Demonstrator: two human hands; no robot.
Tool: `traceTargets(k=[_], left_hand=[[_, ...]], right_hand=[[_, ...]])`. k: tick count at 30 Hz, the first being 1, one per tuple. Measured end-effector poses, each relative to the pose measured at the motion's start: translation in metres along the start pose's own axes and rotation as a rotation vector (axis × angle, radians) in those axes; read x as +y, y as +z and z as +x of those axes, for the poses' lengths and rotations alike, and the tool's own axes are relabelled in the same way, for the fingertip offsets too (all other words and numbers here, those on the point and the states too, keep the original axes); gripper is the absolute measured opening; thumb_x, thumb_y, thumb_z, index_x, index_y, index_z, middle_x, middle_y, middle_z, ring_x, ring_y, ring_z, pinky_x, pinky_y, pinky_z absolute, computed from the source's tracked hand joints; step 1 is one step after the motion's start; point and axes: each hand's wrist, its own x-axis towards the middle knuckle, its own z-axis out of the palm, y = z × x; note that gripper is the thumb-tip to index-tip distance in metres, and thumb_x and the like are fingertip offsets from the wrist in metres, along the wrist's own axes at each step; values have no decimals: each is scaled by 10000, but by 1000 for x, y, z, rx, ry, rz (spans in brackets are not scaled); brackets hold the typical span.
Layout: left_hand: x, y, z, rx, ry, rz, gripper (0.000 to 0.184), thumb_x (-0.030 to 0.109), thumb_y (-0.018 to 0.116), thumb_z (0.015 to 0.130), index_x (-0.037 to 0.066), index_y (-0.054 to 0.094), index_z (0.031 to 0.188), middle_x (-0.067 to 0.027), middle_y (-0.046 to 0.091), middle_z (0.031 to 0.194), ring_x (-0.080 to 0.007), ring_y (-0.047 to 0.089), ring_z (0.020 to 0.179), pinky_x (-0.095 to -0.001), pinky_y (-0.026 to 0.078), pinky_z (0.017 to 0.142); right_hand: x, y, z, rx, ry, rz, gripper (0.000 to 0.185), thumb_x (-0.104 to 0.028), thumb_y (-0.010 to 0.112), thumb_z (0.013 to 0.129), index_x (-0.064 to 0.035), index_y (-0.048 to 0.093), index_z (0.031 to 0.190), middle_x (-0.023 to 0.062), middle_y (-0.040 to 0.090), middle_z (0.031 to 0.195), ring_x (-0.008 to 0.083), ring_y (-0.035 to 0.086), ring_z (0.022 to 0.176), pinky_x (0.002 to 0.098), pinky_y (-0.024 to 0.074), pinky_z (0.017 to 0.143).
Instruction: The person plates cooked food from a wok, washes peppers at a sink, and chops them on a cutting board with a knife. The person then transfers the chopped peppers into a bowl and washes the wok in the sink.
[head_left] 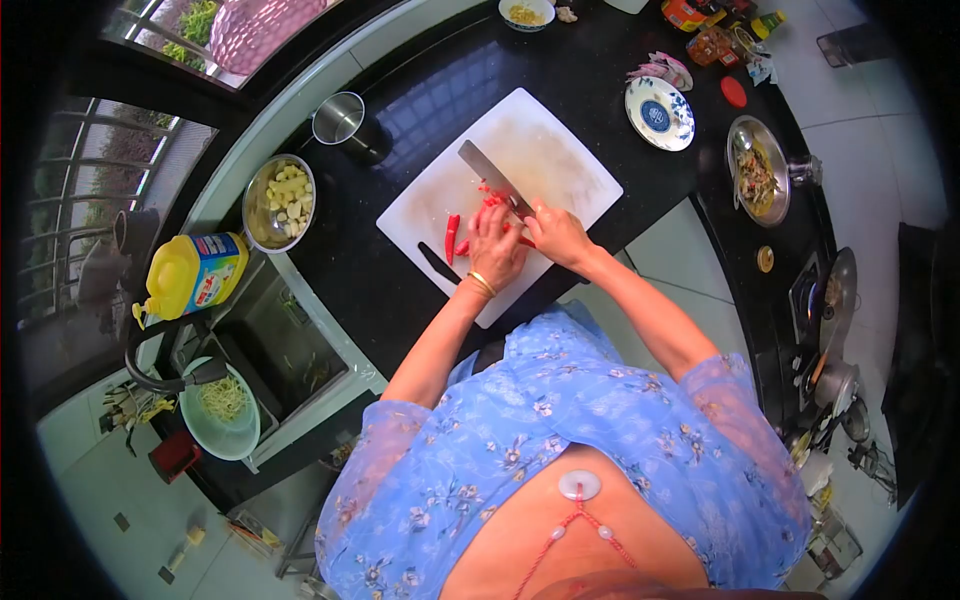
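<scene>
A white cutting board point(560, 150) lies at an angle on the dark countertop. My right hand point(560, 236) is closed around the handle of a kitchen knife point(488, 170), whose blade rests across the board and points to the upper left. Close beside the blade, my left hand point(497, 245) presses down with bent fingers on a red chili pepper, mostly hidden under them. Chopped red chili point(490, 192) lies along the blade. Another whole red chili point(453, 240) is left of my left hand, near a dark slot at the board's edge.
On the left stand a steel bowl of peeled garlic point(250, 215), a metal cup point(340, 118), a yellow jug point(170, 275) and a sink point(345, 350) with a green basin point(205, 437). A patterned plate point(680, 125) and a steel dish of food point(742, 135) are right.
</scene>
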Motion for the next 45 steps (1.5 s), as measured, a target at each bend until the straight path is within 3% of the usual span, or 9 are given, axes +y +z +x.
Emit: traceTargets(k=[2,6,9,11,17,25,32,39,45], left_hand=[[-1,4,-3,-135,118,46,257,182,682,566,110,605,801,-133,441,1152,-298,338,1181,-498,217,977],[-4,5,-9,-155,154,85,212,172,674,586,98,598,770,-142,459,1120,-300,356,1168,-496,226,974],[-1,-10,-7,-64,76,104,190,181,706,593,90,589,713,-127,483,1068,-309,389,1126,-507,240,957],[-9,-18,-6,101,-113,159,182,180,702,626,74,567,686,-124,495,1014,-312,417,1077,-498,264,923],[-31,-11,-3,49,-332,153,329,147,713,619,44,523,867,-115,494,943,-286,467,915,-386,351,814],[-42,-2,-4,126,-69,44,204,114,687,640,79,570,803,-73,546,879,-251,506,850,-365,377,747],[-52,10,-6,201,-16,-55,149,93,659,638,86,562,750,-65,556,825,-246,531,801,-355,394,713],[-52,13,-9,205,-43,-99,98,72,644,675,63,556,718,-84,558,813,-270,534,774,-372,410,691],[-53,15,-10,216,-44,-40,151,75,672,622,57,551,712,-97,552,802,-268,534,781,-364,421,674]], right_hand=[[4,-6,-4,19,-29,-58,171,-150,489,834,12,458,881,248,552,618,428,558,640,496,423,575],[8,-13,-13,27,-3,-47,175,-153,492,833,6,446,892,233,549,604,424,553,623,491,421,563],[9,-12,-18,-34,15,-89,176,-148,492,826,7,452,900,223,570,620,412,573,622,488,449,571],[5,-9,-21,-24,-60,-115,164,-152,489,826,-1,446,875,212,561,585,403,570,583,485,450,543],[-3,4,-19,-72,-93,-176,134,-141,461,821,-12,439,850,202,563,573,384,582,571,475,462,541],[0,19,-16,-139,-98,-286,112,-93,463,792,-1,425,843,200,557,568,378,579,561,477,454,522],[-11,27,-7,-198,-74,-327,159,-5,455,684,22,415,836,229,560,574,384,592,576,474,473,534],[-3,39,11,-90,-121,-298,165,0,467,676,32,410,827,226,559,565,382,588,552,470,474,512],[-15,29,-5,-191,-119,-334,156,-6,465,686,29,409,827,231,561,574,383,590,564,462,476,521]])
